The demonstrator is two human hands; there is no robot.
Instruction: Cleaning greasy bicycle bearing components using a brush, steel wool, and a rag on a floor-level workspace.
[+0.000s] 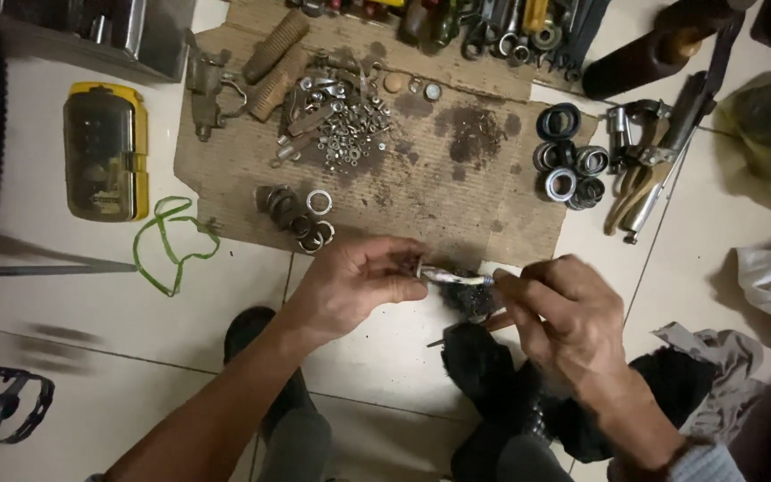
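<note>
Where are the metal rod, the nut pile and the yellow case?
metal rod (453, 278), head view, middle of shaft.
nut pile (347, 125), head view, centre of heap.
yellow case (105, 152), head view, clear lid.

Short, slender metal axle (455, 278), silvery and greasy, lying nearly level and pointing left to right, raised above the pale tiled floor just near the edge of the stained cardboard sheet. Its left end sits pinched in the fingertips of the left hand (350, 287); its right end meets the fingers of the right hand (564, 321). Directly beneath it is a black, dirty rag (473, 302), bunched up, partly hidden by the right hand.
</note>
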